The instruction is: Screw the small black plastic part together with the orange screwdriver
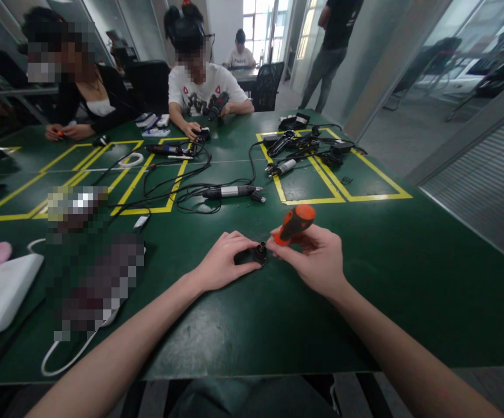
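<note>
My left hand (226, 261) rests low over the green table, thumb and fingers closed around a small round black part (259, 254) with a brass-coloured piece standing up at its centre. Just right of it, my right hand (315, 255) grips a screwdriver (295, 223) with an orange and black handle. The handle leans up and to the right, and its lower end is near the black part. Fingers hide much of the screwdriver's shaft, so I cannot tell whether its tip touches the part.
Beyond my hands lie a silver and black corded tool (232, 191), tangled black cables (191, 168) and more corded tools (284, 168) within yellow tape (313, 202). At left are a white box (6, 296) and blurred-out items. A person in a white shirt (208, 87) sits opposite, holding a tool.
</note>
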`<state>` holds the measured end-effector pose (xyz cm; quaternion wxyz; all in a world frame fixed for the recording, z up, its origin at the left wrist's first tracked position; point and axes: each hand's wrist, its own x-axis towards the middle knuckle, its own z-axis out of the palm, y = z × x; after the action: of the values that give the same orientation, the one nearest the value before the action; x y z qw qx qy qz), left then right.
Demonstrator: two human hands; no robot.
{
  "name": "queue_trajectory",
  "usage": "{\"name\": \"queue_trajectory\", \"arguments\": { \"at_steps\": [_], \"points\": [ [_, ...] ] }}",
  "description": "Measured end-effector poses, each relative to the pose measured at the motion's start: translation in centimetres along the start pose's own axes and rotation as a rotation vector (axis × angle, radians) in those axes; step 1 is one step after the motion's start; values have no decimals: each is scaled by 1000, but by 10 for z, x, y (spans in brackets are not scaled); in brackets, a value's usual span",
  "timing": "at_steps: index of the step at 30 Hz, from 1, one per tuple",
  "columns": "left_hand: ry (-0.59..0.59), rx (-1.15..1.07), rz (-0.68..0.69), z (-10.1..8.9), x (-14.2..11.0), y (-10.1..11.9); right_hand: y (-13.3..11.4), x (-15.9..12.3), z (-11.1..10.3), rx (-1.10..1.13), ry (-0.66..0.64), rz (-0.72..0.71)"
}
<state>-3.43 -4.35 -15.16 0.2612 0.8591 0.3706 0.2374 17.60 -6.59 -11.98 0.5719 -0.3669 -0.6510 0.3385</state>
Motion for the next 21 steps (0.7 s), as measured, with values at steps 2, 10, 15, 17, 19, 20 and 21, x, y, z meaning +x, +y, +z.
{"name": "queue_trajectory", "arguments": {
  "at_steps": [2, 10, 15, 17, 19, 20, 21],
  "points": [
    [-2, 0, -3, 0, 0, 1, 1, 1, -1, -25, 4, -30],
    [-11, -28, -16, -1, 0, 2, 0, -1, 0, 64, 71, 45],
    [-4, -16, -9, 0, 0, 0, -2, -2, 2, 96, 1, 56],
    [-4, -8, -12, 0, 0, 0, -2, -1, 1, 98, -31, 36],
    [-5, -13, -8, 0, 0, 0, -1, -1, 1, 96, -42, 12],
    [-5, -21, -2, 0, 0, -1, -1, -1, 1, 87, -39, 3],
    [-3, -29, 4, 0, 0, -1, 0, -1, 1, 72, -33, -4]
  ]
}}
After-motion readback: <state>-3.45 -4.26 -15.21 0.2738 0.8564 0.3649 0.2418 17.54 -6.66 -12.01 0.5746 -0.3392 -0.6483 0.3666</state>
